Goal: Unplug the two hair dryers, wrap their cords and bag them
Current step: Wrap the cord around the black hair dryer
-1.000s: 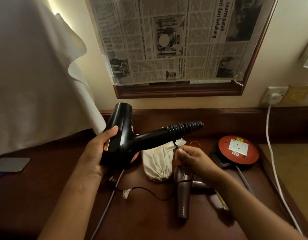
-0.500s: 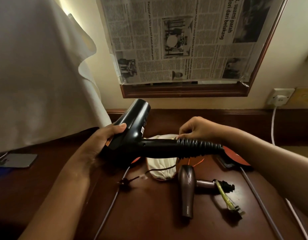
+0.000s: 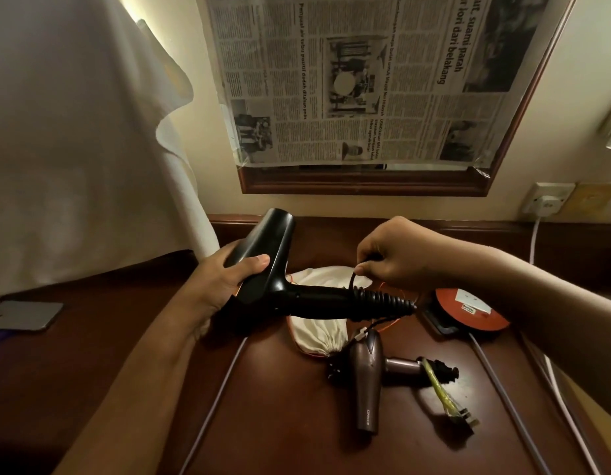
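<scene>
Dark wooden desk [image 3: 297,423], newspaper-covered frame [image 3: 365,80], left grip [image 3: 221,279] grasping black dryer [image 3: 273,265], right grip [image 3: 396,258] pinching cord [image 3: 351,281]

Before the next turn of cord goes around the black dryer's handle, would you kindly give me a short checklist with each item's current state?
1. Left hand holds black hair dryer by its barrel: ok.
2. Right hand pinches the black cord above the handle: ok.
3. Cord free of any socket: cannot tell.
4. Cloth bag within reach, under the dryer: ok.
5. Brown hair dryer lies on the desk, not bagged: not ok.
</scene>
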Action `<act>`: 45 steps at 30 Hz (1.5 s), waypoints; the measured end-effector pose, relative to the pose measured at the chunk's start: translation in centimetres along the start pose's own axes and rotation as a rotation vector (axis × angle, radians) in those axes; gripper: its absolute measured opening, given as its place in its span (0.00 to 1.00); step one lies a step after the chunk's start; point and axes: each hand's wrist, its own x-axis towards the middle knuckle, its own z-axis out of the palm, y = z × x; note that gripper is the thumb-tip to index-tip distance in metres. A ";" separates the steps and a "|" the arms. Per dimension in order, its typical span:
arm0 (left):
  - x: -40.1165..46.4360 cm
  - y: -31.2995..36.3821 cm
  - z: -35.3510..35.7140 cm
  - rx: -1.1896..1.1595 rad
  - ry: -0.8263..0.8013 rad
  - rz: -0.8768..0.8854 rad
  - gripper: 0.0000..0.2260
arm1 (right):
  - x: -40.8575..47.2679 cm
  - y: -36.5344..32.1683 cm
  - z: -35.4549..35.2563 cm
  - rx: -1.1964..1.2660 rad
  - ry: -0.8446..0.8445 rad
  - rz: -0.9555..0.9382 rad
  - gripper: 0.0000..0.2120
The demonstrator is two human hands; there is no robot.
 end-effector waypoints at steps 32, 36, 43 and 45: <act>-1.1 -1.5 1.6 -0.586 0.279 -0.027 0.17 | -3.7 -3.3 13.9 1.534 0.346 0.365 0.12; -1.2 -1.6 1.7 -0.598 0.299 -0.007 0.17 | -3.3 -4.0 14.4 1.425 0.449 0.352 0.13; -2.2 -1.0 1.6 -0.749 0.173 -0.086 0.22 | -2.8 -3.9 15.1 1.563 0.368 0.335 0.11; -2.4 -0.7 1.2 -0.762 0.160 -0.101 0.19 | -2.6 -3.6 15.1 1.595 0.316 0.370 0.17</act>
